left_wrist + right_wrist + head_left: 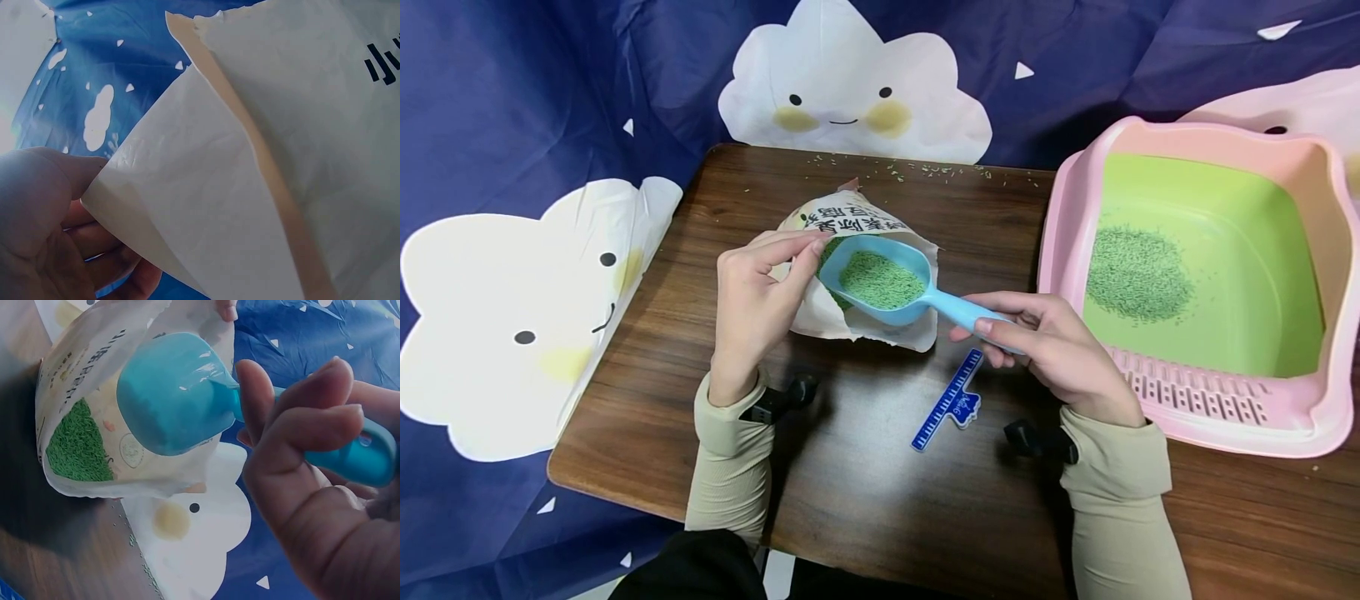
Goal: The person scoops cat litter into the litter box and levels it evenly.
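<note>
Large black Chinese characters (842,221) print the front of the white paper bag (904,223), tilted in the head view; 豆腐 and 除 seem legible. The left wrist view catches 小 (380,64) at its edge, the next character cut off. Smaller print on the bag's side is too blurred to read. White script on the blue clip (946,407), which has a piano-key pattern, is illegible too.

The left hand (760,287) pinches the bag's open edge. The right hand (1045,342) is wrapped round the handle of the light-blue scoop (936,298), whose bowl, loaded with green pellets (880,279), is over the bag's mouth and hides part of it.

The clip lies on the wooden counter (865,492), in front of the bag. To the right, a pink litter box (1300,418) holds a pellet pile (1138,275). Loose pellets (936,172) dot the counter's far edge; behind hangs a navy backdrop (658,67) with smiling clouds (857,79).
</note>
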The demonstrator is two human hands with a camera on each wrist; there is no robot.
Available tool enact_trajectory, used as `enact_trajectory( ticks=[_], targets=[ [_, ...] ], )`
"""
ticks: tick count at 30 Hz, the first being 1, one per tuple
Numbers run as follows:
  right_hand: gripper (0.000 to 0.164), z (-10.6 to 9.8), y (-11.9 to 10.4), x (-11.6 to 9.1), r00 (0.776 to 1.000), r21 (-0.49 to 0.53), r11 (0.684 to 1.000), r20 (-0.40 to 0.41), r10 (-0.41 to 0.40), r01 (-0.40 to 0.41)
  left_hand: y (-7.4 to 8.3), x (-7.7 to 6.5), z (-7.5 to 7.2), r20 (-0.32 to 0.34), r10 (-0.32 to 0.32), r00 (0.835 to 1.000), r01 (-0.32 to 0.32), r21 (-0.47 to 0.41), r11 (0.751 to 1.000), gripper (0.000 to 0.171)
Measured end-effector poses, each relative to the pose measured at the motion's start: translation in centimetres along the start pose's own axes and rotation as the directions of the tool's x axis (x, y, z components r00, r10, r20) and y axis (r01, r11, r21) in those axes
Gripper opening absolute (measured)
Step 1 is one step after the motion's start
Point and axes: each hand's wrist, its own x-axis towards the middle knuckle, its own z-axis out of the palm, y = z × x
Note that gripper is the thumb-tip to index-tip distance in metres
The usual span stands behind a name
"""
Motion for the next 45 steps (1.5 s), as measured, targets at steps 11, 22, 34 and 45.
enact_trajectory(
  ticks=[11,22,34,45],
  targets=[
    [0.033,-0.7,-0.4,-0.9,1.000,0.033,0.999,0.001,-0.026,0.026,0.0,0.0,0.1,-0.002,-0.001,1.000,0.001,-0.005,1.000,0.015],
    [0.031,-1.7,-0.7,-2.0,0.994,0.154,0.984,0.046,-0.102,0.094,0.0,0.1,0.2,0.000,0.002,1.000,-0.002,-0.015,1.000,0.015],
    [0.034,-2.2,-1.5,-3.8,0.991,0.197,0.972,0.012,-0.133,0.129,0.0,0.1,0.3,0.006,0.008,1.000,-0.008,-0.037,0.999,0.015],
    [0.039,-3.4,-1.3,-5.4,0.944,0.315,0.901,0.042,-0.328,0.299,0.0,0.0,0.2,0.006,-0.004,1.000,0.005,-0.024,1.000,0.015]
  ],
)
